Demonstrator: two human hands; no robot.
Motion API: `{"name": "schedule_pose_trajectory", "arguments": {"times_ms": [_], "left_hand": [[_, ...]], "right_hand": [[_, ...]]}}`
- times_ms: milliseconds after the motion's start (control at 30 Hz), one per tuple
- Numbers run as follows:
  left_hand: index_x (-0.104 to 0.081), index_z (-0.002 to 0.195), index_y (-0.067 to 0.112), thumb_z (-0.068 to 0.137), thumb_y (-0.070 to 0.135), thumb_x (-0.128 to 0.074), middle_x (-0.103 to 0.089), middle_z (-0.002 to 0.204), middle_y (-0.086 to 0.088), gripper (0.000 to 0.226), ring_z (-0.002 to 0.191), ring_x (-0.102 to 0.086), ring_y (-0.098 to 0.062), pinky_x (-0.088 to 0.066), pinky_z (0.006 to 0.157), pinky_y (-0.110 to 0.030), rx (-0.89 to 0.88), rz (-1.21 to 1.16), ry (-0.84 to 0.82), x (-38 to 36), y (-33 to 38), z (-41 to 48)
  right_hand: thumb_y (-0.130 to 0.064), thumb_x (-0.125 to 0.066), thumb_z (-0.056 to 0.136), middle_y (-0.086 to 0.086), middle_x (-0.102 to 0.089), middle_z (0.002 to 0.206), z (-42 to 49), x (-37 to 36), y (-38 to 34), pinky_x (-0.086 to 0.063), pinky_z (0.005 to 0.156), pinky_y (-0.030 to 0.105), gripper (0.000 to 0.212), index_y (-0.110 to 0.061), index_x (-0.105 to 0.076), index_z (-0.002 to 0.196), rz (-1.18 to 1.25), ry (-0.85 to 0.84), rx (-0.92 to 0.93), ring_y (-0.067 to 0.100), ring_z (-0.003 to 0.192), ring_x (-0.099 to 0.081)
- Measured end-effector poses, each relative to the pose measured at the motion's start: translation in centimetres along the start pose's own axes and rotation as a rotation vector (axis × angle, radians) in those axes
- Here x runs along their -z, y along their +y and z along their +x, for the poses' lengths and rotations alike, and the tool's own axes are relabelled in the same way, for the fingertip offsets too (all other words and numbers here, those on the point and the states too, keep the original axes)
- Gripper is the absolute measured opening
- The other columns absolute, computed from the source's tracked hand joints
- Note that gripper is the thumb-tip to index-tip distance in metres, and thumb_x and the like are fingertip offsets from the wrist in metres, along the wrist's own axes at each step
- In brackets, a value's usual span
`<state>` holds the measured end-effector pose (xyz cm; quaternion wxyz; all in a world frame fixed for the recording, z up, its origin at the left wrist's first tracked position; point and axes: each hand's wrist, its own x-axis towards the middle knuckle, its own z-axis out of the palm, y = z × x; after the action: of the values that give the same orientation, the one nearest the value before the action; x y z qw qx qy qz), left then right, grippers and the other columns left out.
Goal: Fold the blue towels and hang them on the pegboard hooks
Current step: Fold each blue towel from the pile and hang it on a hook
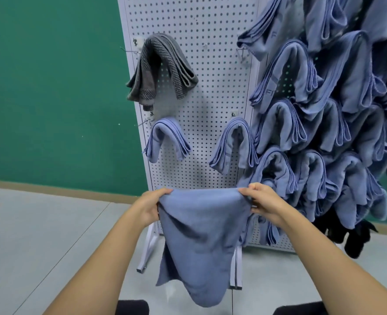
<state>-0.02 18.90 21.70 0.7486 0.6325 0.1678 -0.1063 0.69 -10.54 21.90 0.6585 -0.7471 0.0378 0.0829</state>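
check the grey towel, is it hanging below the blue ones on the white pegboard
No, the grey towel hangs above both folded blue towels on the pegboard.

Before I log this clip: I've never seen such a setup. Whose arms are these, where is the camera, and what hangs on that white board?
No machine here: a person's bare arms, filmed by one wide-angle camera worn on the head, looking forward and down. The left hand and right hand each pinch a top corner of a blue towel, which hangs loose between them. Ahead stands a white pegboard. On it hang a grey towel, a folded blue towel below it, and a second folded towel beside that. More blue towels crowd the right side.
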Motion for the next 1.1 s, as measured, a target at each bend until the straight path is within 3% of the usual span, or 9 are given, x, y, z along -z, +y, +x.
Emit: {"name": "schedule_pose_trajectory", "arguments": {"times_ms": [200, 333, 433, 633, 733, 833, 933, 1000, 1100], "left_hand": [[-0.069, 0.089, 0.007, 0.091, 0.010, -0.052, -0.065, 0.086, -0.008, 0.017, 0.073, -0.057, -0.018, -0.049, 0.064, -0.028, -0.070, 0.061, -0.018, 1.7, 0.0, -0.2], [-0.065, 0.090, 0.010, 0.091, 0.020, -0.062, -0.066, 0.084, -0.004, 0.010, 0.073, -0.060, -0.015, -0.048, 0.062, -0.026, -0.173, 0.151, 0.104, 1.8, -0.3, -0.2], [-0.065, 0.084, 0.013, 0.086, 0.024, -0.069, -0.068, 0.080, -0.001, 0.012, 0.073, -0.061, -0.013, -0.049, 0.063, -0.025, -0.196, 0.145, 0.123, 1.9, -0.5, 0.1], [-0.067, 0.083, 0.013, 0.085, 0.027, -0.069, -0.070, 0.075, 0.000, 0.014, 0.062, -0.066, -0.012, -0.053, 0.056, -0.024, -0.083, -0.010, 0.035, 2.7, 0.0, 0.0], [-0.066, 0.098, 0.013, 0.087, 0.036, -0.066, -0.072, 0.094, -0.004, 0.025, 0.082, -0.068, -0.016, -0.057, 0.072, -0.031, 0.004, -0.096, -0.044, 2.9, 0.1, -0.2], [-0.065, 0.095, 0.015, 0.090, 0.040, -0.060, -0.072, 0.085, -0.001, 0.026, 0.088, -0.063, -0.018, -0.051, 0.078, -0.035, 0.035, -0.181, -0.089, 3.0, 0.3, -0.4], [-0.060, 0.089, 0.018, 0.095, 0.029, -0.052, -0.067, 0.079, 0.002, 0.015, 0.083, -0.057, -0.018, -0.044, 0.077, -0.035, 0.032, -0.182, -0.134, 3.2, 0.5, -0.7], [-0.059, 0.096, 0.017, 0.097, 0.022, -0.049, -0.064, 0.091, 0.002, 0.011, 0.087, -0.058, -0.017, -0.045, 0.080, -0.035, 0.014, -0.140, -0.144, 3.3, 0.4, -0.7], [-0.058, 0.102, 0.010, 0.098, 0.013, -0.048, -0.063, 0.099, -0.002, 0.011, 0.088, -0.060, -0.015, -0.049, 0.083, -0.032, -0.048, -0.131, -0.090, 3.3, 0.2, -0.6]], "right_hand": [[0.007, -0.055, 0.088, 0.001, -0.040, 0.057, 0.5, 1.7, 0.9, -0.039, 0.050, 0.022, 0.026, -0.016, -0.048, 0.080, 0.007, -0.101, -0.057, 0.010, 0.051, -0.041], [0.001, -0.065, 0.086, 0.004, -0.042, 0.053, 0.9, 1.8, 1.8, -0.038, 0.057, 0.026, 0.018, -0.010, -0.051, 0.089, -0.359, -0.006, 0.067, 0.017, 0.055, -0.039], [-0.009, -0.069, 0.086, 0.007, -0.047, 0.055, 1.2, 1.7, 2.1, -0.038, 0.062, 0.032, 0.022, -0.012, -0.048, 0.084, -0.447, 0.093, 0.104, 0.021, 0.058, -0.042], [-0.029, -0.056, 0.096, 0.003, -0.034, 0.065, 1.1, 0.8, 1.4, -0.048, 0.049, 0.024, 0.034, -0.019, -0.034, 0.072, -0.168, 0.150, 0.012, 0.014, 0.055, -0.039], [-0.031, -0.056, 0.095, 0.001, -0.046, 0.059, 0.9, 0.5, 1.1, -0.048, 0.046, 0.024, 0.030, -0.017, -0.045, 0.071, 0.065, 0.064, -0.079, 0.010, 0.048, -0.046], [-0.019, -0.059, 0.093, 0.004, -0.064, 0.087, 0.2, 0.2, 0.4, -0.055, 0.061, 0.029, 0.009, -0.013, -0.060, 0.099, 0.272, -0.067, -0.123, 0.013, 0.075, -0.060], [0.003, -0.056, 0.090, 0.008, -0.063, 0.108, 0.1, 0.4, 0.4, -0.055, 0.072, 0.028, 0.039, -0.015, -0.052, 0.125, 0.290, -0.145, -0.123, 0.017, 0.090, -0.060], [0.008, -0.055, 0.090, 0.016, -0.064, 0.112, 0.2, 0.4, 0.8, -0.055, 0.075, 0.024, 0.044, -0.009, -0.051, 0.130, 0.158, -0.144, -0.098, 0.020, 0.089, -0.060], [0.002, -0.055, 0.092, 0.007, -0.060, 0.077, 0.4, 0.4, 1.4, -0.054, 0.070, 0.022, 0.034, -0.005, -0.055, 0.126, -0.185, -0.021, 0.001, 0.016, 0.071, -0.055]]}}
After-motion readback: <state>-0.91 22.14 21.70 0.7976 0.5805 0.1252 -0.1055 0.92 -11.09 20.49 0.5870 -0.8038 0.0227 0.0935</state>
